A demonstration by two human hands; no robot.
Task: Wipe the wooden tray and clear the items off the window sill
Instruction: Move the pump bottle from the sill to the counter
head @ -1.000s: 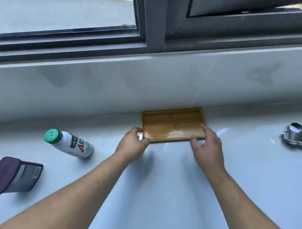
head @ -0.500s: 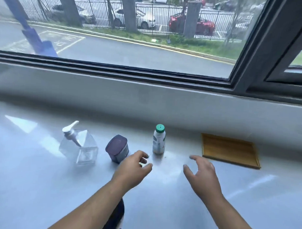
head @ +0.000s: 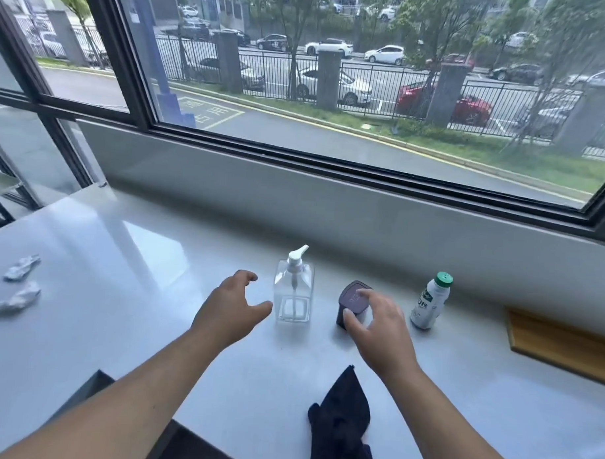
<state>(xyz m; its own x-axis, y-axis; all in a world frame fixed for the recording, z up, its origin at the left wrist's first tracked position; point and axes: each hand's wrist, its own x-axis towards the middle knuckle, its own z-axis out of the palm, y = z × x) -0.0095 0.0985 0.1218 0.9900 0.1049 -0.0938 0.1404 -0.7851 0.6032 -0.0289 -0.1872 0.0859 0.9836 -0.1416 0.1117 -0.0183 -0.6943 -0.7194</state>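
On the white sill a clear pump bottle point(head: 293, 294) stands upright. My left hand point(head: 229, 307) is open just to its left, fingers spread, not touching it. My right hand point(head: 376, 323) is open over a purple-lidded jar point(head: 351, 299), fingertips at its lid and side; I cannot tell whether they touch. A small white bottle with a green cap point(head: 430, 300) stands to the right of the jar. The wooden tray point(head: 561, 343) lies at the far right, cut off by the frame edge. A dark blue cloth point(head: 339, 423) lies crumpled on the sill near me.
Two crumpled silvery wrappers point(head: 18, 284) lie at the far left of the sill point(head: 137, 309). The window ledge wall point(head: 329, 209) rises right behind the bottles. A dark opening point(head: 184, 445) shows below the sill's near edge.
My view has swung left and up, so the tray has slid to the right edge. Both hands left the tray and moved left to the pump bottle and the jar.
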